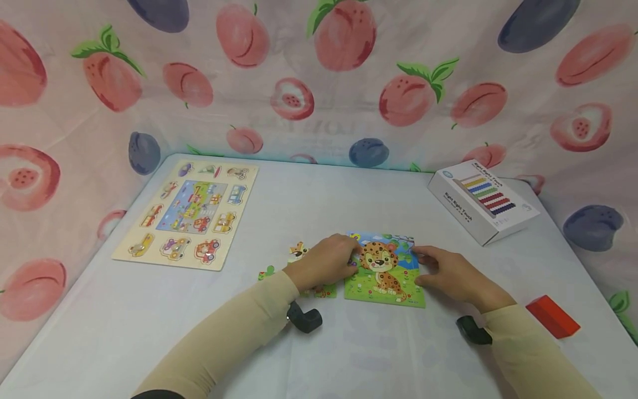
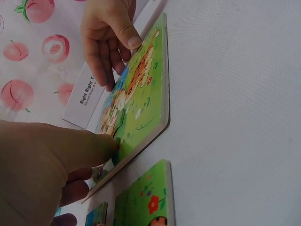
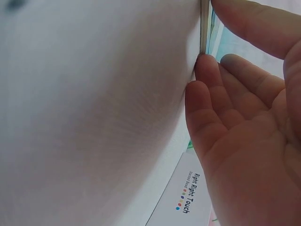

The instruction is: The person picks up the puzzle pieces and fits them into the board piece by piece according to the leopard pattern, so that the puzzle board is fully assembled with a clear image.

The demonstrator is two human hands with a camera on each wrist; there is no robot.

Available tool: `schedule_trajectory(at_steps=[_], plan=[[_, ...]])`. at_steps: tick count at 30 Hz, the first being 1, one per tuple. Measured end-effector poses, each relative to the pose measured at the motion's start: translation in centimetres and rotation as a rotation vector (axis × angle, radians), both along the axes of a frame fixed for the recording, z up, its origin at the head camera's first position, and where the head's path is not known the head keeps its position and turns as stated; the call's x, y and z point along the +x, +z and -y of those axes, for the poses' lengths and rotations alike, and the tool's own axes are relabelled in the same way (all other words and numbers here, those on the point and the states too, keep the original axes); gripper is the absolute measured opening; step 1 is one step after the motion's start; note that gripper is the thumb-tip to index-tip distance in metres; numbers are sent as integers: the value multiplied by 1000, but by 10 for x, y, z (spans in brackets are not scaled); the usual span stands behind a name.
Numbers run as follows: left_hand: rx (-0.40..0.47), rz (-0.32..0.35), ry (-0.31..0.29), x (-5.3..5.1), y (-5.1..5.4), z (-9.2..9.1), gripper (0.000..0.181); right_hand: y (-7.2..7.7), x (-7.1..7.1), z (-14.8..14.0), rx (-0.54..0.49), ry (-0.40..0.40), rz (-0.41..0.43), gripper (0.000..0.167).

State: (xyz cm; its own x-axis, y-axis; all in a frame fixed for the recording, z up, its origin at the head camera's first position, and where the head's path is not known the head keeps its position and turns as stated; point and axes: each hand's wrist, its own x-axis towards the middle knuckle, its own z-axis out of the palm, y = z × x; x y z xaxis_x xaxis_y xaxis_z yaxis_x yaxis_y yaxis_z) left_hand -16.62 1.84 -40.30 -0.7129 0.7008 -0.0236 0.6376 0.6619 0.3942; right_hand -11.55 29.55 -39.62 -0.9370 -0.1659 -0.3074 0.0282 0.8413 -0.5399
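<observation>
Green and blue print covers the leopard puzzle board, which we find lying flat on the table just right of its middle. We read it as nearly square and cannot settle on a long axis. The leopard's head points to the far side, its feet to the near side; the near edge slants a little, its right end closer to the person.

At the board's left edge we see the left hand half closed, thumb and bent fingers pinching a green puzzle piece that sits slightly raised. The right hand is loosely spread, fingers nearly straight, thumb apart, tips touching the right edge; we note no grasp there. Loose pieces lie just left of the board, partly hidden under the left hand.

We record a white cloth-like surface on the table. Far left lies a vehicle peg board; far right, a white box lettered "Right Right Touch"; near the right forearm, a red block. Behind hangs a pale curtain printed with peaches and plums.
</observation>
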Motion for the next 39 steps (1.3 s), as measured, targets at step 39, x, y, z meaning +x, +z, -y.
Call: schedule_trajectory(at_steps=[39], plan=[[8, 67, 60, -2, 14, 17, 37, 0, 1, 0, -1, 0, 0, 72]])
